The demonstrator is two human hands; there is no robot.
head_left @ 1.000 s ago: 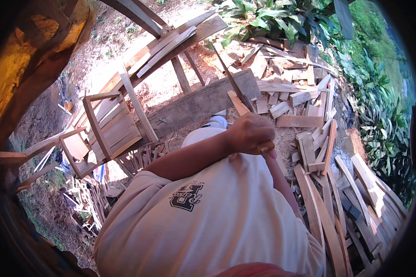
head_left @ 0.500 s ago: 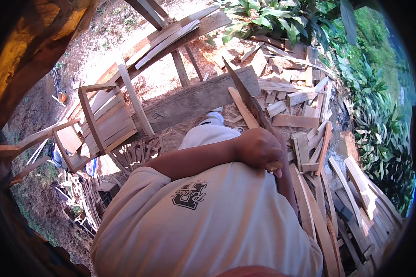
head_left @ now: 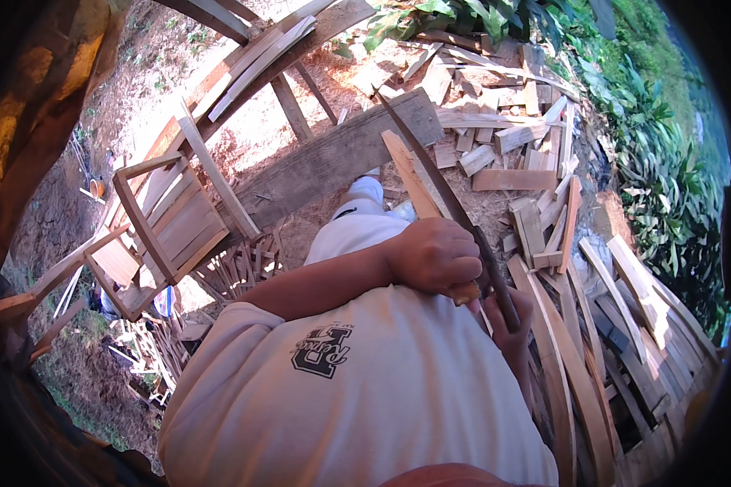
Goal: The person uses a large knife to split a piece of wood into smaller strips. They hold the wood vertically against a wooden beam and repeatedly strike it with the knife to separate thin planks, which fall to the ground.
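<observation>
Wood strip (head_left: 408, 178) in curled left fingers (head_left: 464, 267)

The blade (head_left: 464, 217) is dark brown, the wood strip (head_left: 415, 183) pale tan, the shirt (head_left: 406, 390) black-printed cream.

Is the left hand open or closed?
Closed: the left hand wraps around the wooden piece, which sticks out above and below.

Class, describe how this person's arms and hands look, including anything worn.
The left hand and the partly hidden right hand show no gloves. A loose, pale, short sleeve ends above the bare left forearm, which has nothing worn at the wrist. The right sleeve cannot be made out.
</observation>
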